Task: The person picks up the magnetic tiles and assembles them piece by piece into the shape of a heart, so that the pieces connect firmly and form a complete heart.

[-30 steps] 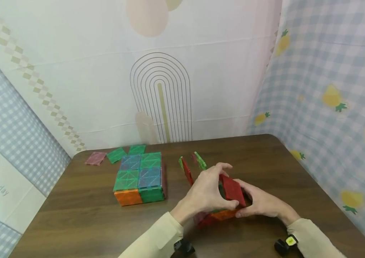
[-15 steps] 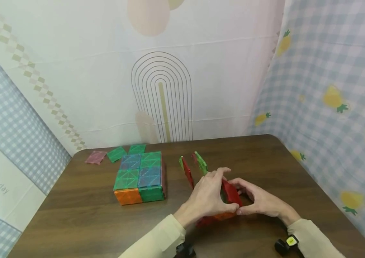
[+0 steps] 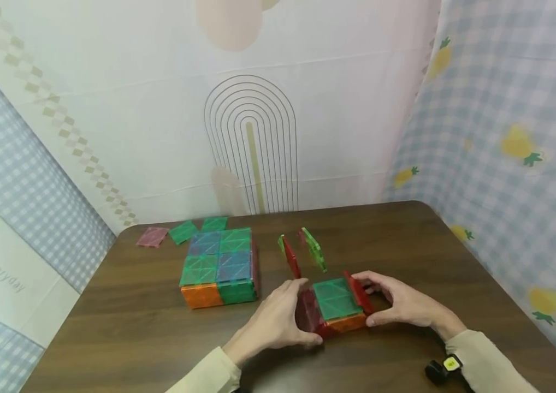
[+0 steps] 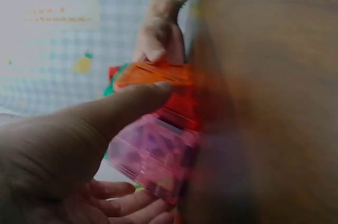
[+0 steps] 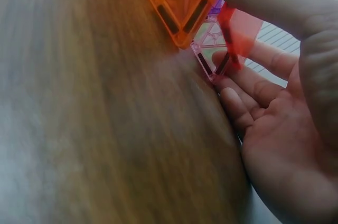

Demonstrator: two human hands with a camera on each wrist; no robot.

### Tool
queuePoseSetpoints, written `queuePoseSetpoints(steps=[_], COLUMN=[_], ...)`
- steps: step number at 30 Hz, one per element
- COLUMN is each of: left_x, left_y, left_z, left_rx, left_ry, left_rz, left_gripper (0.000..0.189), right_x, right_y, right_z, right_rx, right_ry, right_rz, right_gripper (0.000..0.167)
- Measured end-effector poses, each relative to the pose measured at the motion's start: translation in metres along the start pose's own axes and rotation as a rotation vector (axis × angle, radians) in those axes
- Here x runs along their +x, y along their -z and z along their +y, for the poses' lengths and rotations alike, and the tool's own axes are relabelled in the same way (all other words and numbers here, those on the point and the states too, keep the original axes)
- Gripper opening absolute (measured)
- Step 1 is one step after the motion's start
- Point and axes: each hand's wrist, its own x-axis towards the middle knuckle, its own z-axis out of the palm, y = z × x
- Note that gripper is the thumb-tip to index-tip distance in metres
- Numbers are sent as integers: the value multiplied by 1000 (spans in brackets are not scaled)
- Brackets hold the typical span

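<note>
A small box of translucent magnetic tiles sits on the table, with a green tile (image 3: 337, 298) on top, an orange side (image 3: 345, 323) in front and a pink side (image 4: 153, 152) on the left. Along its right upper edge a red tile (image 3: 359, 293) stands tilted. My right hand (image 3: 403, 303) holds the red tile, thumb at the front corner and fingers behind. My left hand (image 3: 273, 322) spans the box's left side with thumb and fingers apart; its thumb crosses before the orange side in the left wrist view, where the exact contact is unclear.
A larger tile block (image 3: 219, 267) of green, blue and orange stands to the left. Loose green tiles (image 3: 183, 232) and a pink tile (image 3: 152, 237) lie behind it. Red and green tiles (image 3: 313, 249) stand upright behind the small box. Patterned cloth (image 3: 356, 109) borders the table.
My left hand has left the red tile and moved left and down to the box's left side, uncovering the green top. The red tile now leans more upright by my right hand.
</note>
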Motion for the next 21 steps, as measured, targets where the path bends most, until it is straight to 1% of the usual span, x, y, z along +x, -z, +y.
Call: queuePoseSetpoints(steps=[4,8,11,13,17,21], left_x=[-1,0,1,1,1,0], left_y=[-4,-4,-4,-4,-5,-6], left_z=[-5,-7,-7,-7,-8,-10], left_rx=[-6,-19,-24,-24,-23,-16], left_ry=[-2,-11,-14,-13,-13,-4], left_rz=[6,13,14,13,3,-10], left_gripper=[100,97,96,96,101,103], right_x=[2,3,3,3,4,3], right_y=[1,1,1,1,0,-2], right_z=[0,0,-2,-3,-4,-3], right_rx=[-13,-23,-23,-27,-26,-44], right_ry=[36,74,92,89,57,57], right_rz=[-13,-17,-10,-4,-6,-13], right_gripper=[77,74,75,78,82,83])
